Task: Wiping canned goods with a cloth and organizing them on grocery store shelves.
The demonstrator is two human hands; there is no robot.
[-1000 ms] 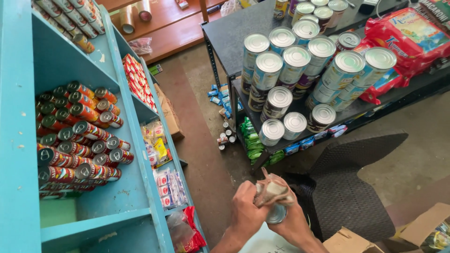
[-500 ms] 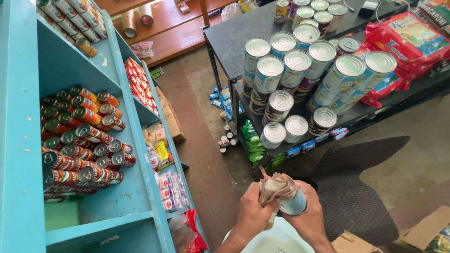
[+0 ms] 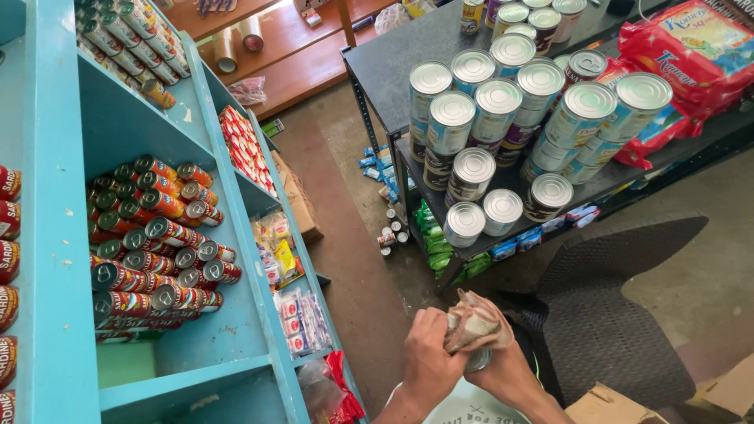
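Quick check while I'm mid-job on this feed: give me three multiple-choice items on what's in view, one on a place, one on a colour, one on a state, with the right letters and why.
1. Where do the red-labelled cans lie?
A. On the floor
B. In the shelf unit at left
C. On the chair

2. What colour is that shelf unit?
A. Blue
B. White
C. Black

3. What are the hands doing?
A. Hanging empty
B. Pressing a cloth around a can
C. Lifting a box

Answers:
1 B, they are stacked on their sides in its compartment.
2 A, its painted boards are blue.
3 B, left hand and right hand clasp a crumpled cloth over a small can.
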